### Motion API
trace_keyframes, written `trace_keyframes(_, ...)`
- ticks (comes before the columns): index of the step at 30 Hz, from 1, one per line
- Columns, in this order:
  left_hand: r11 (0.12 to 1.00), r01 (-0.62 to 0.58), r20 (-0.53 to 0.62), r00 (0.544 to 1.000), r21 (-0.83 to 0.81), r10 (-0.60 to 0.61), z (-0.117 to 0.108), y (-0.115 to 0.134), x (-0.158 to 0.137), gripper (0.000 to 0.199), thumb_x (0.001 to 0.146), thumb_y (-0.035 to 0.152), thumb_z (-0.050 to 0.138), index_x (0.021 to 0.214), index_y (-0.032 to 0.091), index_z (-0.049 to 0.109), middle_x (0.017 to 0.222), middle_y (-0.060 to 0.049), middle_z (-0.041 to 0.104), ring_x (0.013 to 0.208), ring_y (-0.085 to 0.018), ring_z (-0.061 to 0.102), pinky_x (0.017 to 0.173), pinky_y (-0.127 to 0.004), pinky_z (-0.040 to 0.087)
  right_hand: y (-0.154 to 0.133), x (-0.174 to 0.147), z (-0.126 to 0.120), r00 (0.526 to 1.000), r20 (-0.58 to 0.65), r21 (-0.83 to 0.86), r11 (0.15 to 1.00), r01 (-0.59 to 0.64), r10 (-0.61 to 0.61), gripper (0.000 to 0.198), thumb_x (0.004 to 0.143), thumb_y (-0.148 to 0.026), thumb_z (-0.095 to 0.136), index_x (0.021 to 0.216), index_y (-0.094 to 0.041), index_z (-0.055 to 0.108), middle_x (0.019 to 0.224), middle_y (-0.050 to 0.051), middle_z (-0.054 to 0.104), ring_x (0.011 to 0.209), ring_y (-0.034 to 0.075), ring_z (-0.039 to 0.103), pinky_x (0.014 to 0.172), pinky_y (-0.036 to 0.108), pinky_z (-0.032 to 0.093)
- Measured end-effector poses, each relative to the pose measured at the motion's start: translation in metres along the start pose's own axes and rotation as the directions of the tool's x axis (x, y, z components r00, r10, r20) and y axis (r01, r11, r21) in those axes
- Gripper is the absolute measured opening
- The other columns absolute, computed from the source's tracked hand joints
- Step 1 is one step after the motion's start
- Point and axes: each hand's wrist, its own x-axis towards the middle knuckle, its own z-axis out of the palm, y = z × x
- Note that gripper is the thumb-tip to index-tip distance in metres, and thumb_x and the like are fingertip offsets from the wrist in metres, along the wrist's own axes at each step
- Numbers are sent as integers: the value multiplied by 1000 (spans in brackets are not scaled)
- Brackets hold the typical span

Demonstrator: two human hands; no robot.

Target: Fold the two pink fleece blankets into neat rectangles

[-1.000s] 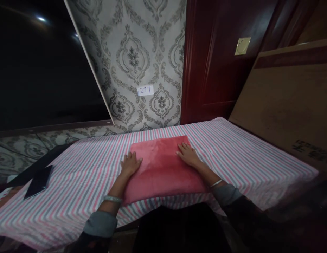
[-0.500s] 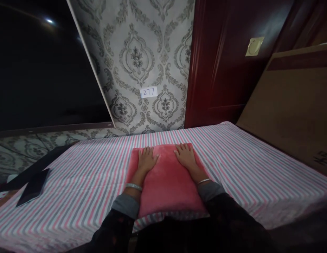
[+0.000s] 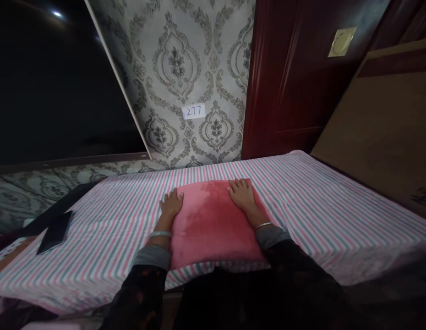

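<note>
A pinkish-red, plush-looking cushion cover or folded cloth (image 3: 213, 224) lies flat on the striped tablecloth (image 3: 120, 220), close to the front edge. Its nap shows a lighter left side and a darker patch toward the right. My left hand (image 3: 171, 204) lies at its upper left edge, fingers spread, partly over the stripes. On the upper right part of the pink fabric rests my right hand (image 3: 242, 194), palm down with the fingers apart. Neither hand grips anything. A bracelet circles each wrist.
A dark phone (image 3: 55, 233) lies at the left of the table. Behind it a large black screen (image 3: 62, 87) hangs before the patterned wall. A paper label (image 3: 193, 111) reads 277. To the right stand a dark red door (image 3: 288, 91) and a big cardboard box (image 3: 381, 123).
My left hand has slid left to the fabric's edge, and the fabric's left side now looks lighter. My right hand stays in about the same place. The view has tilted slightly down.
</note>
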Motion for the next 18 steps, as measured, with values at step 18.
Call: trace_keyframes(18, 824, -565, 15, 825, 44, 565, 34, 109, -144, 67, 101, 56, 33, 157, 20, 37, 164, -14, 32, 154, -31, 24, 125, -60, 16, 1, -1, -2, 1000, -10, 16, 1000, -7, 7, 53, 106, -39, 29, 152, -19, 47, 157, 13, 42, 145, 33, 32, 117, 56, 22)
